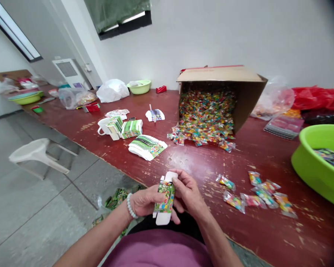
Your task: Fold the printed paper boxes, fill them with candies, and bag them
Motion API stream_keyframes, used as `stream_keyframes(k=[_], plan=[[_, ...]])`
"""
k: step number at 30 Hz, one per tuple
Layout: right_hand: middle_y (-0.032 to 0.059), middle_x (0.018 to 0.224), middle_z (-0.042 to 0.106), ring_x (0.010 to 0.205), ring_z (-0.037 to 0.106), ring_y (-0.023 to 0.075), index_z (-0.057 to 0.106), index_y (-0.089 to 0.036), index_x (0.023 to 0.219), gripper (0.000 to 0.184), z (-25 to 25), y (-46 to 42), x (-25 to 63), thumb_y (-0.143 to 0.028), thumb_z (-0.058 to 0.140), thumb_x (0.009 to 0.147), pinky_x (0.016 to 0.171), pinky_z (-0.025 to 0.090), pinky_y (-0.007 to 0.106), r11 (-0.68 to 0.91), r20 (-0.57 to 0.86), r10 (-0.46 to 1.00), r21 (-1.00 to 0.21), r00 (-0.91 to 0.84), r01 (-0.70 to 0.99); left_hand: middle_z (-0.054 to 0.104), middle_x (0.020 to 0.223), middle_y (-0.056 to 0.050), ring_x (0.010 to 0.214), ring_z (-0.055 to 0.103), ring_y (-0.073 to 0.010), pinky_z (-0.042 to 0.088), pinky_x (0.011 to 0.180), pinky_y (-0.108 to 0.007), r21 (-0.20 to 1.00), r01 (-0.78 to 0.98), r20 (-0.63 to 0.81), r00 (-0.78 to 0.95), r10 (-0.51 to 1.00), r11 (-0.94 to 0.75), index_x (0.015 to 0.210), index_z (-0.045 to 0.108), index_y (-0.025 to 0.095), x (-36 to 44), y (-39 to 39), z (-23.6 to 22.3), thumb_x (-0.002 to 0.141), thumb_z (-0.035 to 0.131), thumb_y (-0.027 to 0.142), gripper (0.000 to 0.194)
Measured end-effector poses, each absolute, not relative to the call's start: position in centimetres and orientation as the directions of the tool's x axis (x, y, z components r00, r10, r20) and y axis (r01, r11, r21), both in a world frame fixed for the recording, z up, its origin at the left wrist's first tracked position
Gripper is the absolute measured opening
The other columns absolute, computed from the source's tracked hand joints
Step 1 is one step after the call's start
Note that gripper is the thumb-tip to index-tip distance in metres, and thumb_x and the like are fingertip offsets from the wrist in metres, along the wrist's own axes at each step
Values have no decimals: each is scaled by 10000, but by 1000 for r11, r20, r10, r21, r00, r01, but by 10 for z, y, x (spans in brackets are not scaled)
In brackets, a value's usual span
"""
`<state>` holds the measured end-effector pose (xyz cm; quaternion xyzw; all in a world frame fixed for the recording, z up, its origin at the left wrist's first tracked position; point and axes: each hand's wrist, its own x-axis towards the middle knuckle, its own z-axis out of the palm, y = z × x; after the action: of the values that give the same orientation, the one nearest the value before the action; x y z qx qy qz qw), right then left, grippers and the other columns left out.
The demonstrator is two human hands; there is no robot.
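Note:
Between my hands is a small green printed candy box (164,196), its white end flaps standing out at top and bottom. My left hand (147,201), with a beaded bracelet at the wrist, grips the box from the left, thumb across its face. My right hand (189,193) pinches the upper right edge near the top flap. On the table to the right lie several wrapped candies (257,200) in clear packets. Beyond my hands sits a stack of flat green cartons (147,147). Further back, a big cardboard box (249,100) lies on its side, wrapped candies (207,115) spilling from it.
A green basin (308,159) stands at the right on the red table (114,152). Left of the flat cartons are a white mug (102,128) and green boxes (132,128). Plastic bags (113,91) line the back. A white stool (39,152) stands on the floor.

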<state>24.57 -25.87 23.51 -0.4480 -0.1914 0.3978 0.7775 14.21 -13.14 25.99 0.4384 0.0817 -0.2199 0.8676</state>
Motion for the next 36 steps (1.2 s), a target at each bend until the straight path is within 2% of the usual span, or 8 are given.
stream_keyframes(k=[5, 12, 21, 23, 25, 27, 31, 36], plan=[[8, 917, 658, 782, 628, 144, 563, -273, 1290, 406, 241, -264, 237, -371, 638, 903, 674, 520, 247, 248, 2, 828, -898, 561, -363, 752, 828, -140, 731, 727, -250, 556, 705, -320, 764, 367, -272, 929, -251, 531, 956, 762, 83, 136, -135, 249, 644, 837, 450, 487], [57, 1179, 654, 993, 640, 185, 383, -285, 1434, 660, 244, -263, 229, -332, 704, 860, 829, 519, 295, 271, 30, 824, -898, 565, -347, 760, 859, -113, 712, 719, -210, 555, 688, -279, 851, 254, -215, 967, -135, 460, 953, 762, 108, 134, -133, 257, 548, 906, 502, 583], [90, 1220, 665, 1037, 663, 216, 537, -256, 1328, 554, 250, -266, 230, -436, 729, 840, 830, 535, 308, 223, 11, 829, -923, 559, -313, 733, 745, -98, 638, 703, -215, 554, 600, -284, 865, 234, -239, 970, -45, 443, 798, 745, 91, 139, -128, 266, 577, 892, 445, 442], [76, 1145, 688, 856, 692, 177, 557, -255, 1311, 535, 252, -265, 228, -440, 730, 840, 702, 545, 273, 204, -7, 830, -926, 558, -316, 713, 703, -92, 589, 679, -201, 543, 564, -283, 880, 229, -241, 970, -24, 417, 773, 738, 82, 140, -127, 264, 604, 874, 445, 422], [29, 878, 707, 581, 639, 128, 605, -233, 1249, 452, 251, -263, 227, -459, 691, 867, 538, 503, 245, 168, -45, 849, -922, 526, -350, 690, 660, -73, 538, 642, -176, 524, 536, -281, 885, 235, -260, 965, 10, 401, 786, 730, 86, 140, -126, 259, 679, 827, 431, 374], [-22, 677, 647, 472, 573, 111, 665, -210, 1120, 349, 247, -259, 226, -463, 669, 879, 489, 471, 238, 156, -76, 841, -914, 535, -376, 684, 674, -52, 565, 626, -157, 513, 572, -273, 898, 215, -261, 963, 69, 384, 818, 718, 100, 142, -125, 254, 731, 794, 401, 323], [18, 803, 711, 718, 656, 164, 705, -195, 929, 232, 236, -253, 231, -412, 705, 849, 693, 527, 277, 203, -45, 696, -945, 716, -257, 722, 910, -57, 828, 641, -185, 500, 757, -275, 963, 170, -214, 954, 209, 210, 922, 709, 120, 146, -126, 254, 794, 752, 378, 291], [30, 876, 718, 750, 659, 177, 661, -206, 1075, 307, 228, -249, 238, -406, 700, 845, 694, 534, 290, 191, -61, 611, -956, 789, -222, 709, 1095, -72, 961, 668, -211, 532, 832, -313, 987, 97, -143, 899, 414, 131, 1178, 559, 192, 146, -136, 255, 837, 705, 337, 398]])
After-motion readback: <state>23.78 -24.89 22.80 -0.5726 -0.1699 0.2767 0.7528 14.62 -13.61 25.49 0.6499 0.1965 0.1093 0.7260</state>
